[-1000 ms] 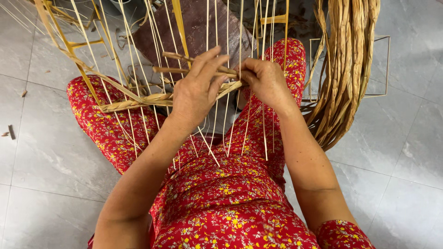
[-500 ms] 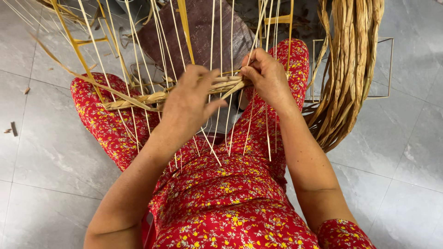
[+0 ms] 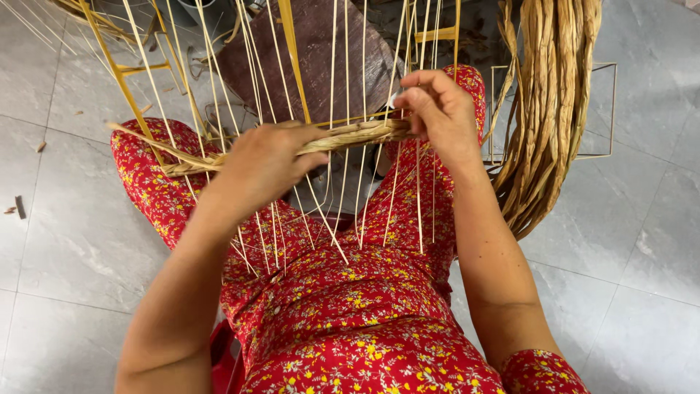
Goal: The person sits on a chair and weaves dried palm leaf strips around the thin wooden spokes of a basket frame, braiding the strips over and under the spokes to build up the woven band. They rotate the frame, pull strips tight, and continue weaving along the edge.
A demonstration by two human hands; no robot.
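Floor: large pale grey tiles with thin dark joints lay all around the woven band, with a few small scraps of fibre to the far left of it.
Clothing: red cloth with small yellow flowers covered the person's lap and knees just below the woven band.
Bundle: one thick hank of long tan dried strands hung to the right of the woven band, close beside the right forearm.
Board: one dark brown wooden board lay on the floor above the woven band, seen through the upright stakes.
Wire frame: one thin grey metal frame showed behind the hank, well to the right of the woven band.
Stakes: many thin pale upright stakes crossed the woven band from top to bottom; too many and too overlapped to count.
Yellow rods: two thicker yellow rods rose above the woven band, at least as far as could be told.
Woven band: one twisted rope of tan fibre ran level across the stakes, over the lap and between the two hands.
Left hand: one left hand had its grip curled closed around the woven band at its left part.
Right hand: one right hand had its grip pinched closed on the band's right end, among the stakes.
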